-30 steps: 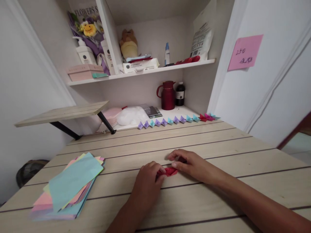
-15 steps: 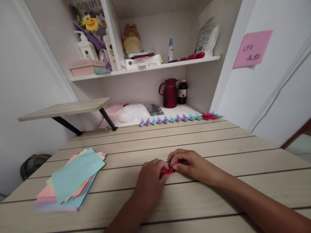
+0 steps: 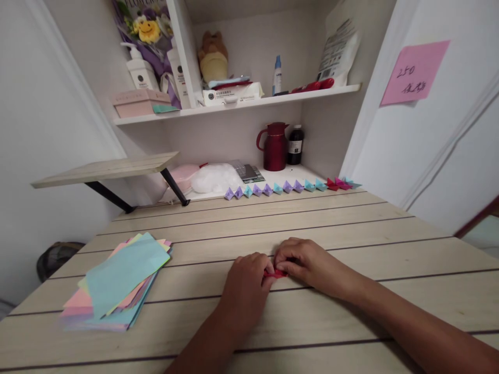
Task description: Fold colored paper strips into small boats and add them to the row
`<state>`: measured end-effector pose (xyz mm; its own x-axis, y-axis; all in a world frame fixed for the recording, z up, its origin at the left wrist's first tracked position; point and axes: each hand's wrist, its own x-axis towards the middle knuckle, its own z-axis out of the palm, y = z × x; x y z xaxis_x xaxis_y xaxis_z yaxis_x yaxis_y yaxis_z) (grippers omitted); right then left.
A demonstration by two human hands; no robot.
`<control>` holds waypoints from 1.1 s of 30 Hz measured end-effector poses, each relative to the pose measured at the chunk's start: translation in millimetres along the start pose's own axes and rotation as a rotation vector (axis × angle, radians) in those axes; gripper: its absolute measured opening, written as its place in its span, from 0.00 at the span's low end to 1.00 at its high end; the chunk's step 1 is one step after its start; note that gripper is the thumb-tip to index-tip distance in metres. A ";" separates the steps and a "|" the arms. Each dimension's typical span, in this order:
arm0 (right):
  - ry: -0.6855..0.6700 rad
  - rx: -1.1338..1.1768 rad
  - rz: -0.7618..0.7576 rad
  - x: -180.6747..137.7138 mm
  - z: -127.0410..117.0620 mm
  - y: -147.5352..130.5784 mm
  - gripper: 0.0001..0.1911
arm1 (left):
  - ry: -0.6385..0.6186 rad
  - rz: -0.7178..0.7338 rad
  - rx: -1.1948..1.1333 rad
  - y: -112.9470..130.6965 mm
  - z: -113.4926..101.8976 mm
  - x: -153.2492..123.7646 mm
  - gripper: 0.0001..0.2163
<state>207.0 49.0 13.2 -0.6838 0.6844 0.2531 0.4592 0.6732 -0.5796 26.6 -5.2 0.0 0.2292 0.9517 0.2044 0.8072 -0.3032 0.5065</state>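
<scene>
- Both hands are meeting mid-worktop (image 3: pixel 351 208), fingertips pinching a small red folded paper piece (image 3: pixel 275 273) between them.
- Left hand (image 3: pixel 245 291) is curling knuckles-up, thumb and fingertips closing on the left end of the red piece.
- Right hand (image 3: pixel 302 262) is gripping the right end, fingers bent over it; most of the paper is sitting hidden under the fingers.
- Red piece is lying low against the wooden slats, touching or just above the surface; cannot tell which.
- Stack of coloured paper sheets (image 3: pixel 117 280) is lying to the left, well apart from the hands, with a light blue sheet on top.
- Row of small folded paper shapes (image 3: pixel 288 187) in purple, teal and red is running along the far edge of the worktop.
- Lower shelf behind the row is carrying a dark red jug (image 3: pixel 274 146), a dark bottle (image 3: pixel 295 145) just beside it and a white plastic bag (image 3: pixel 214 179).
- Upper shelf (image 3: pixel 241 104) is holding pump bottles, a pink box and a tissue pack.
- Pink sticky note (image 3: pixel 414 72) is hanging on the wall at right.
</scene>
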 end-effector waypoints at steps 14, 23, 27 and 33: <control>0.004 -0.194 -0.114 -2.1 2.3 0.2 0.08 | 0.000 0.016 0.136 7.9 1.7 4.7 0.06; -0.032 -0.232 -0.077 1.7 5.1 -2.4 0.09 | -0.019 0.006 0.121 10.6 1.3 5.0 0.05; -0.050 0.029 -0.064 -0.3 0.6 2.4 0.11 | -0.045 0.011 -0.022 -1.3 -2.6 1.7 0.06; -0.032 0.335 0.150 -3.5 -16.0 22.2 0.14 | -0.030 0.038 0.005 -3.4 -5.1 -0.7 0.04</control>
<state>228.6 66.0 11.9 -0.6426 0.7559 0.1253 0.3479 0.4336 -0.8312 21.0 -5.1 2.4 0.2758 0.9406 0.1979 0.8003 -0.3388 0.4947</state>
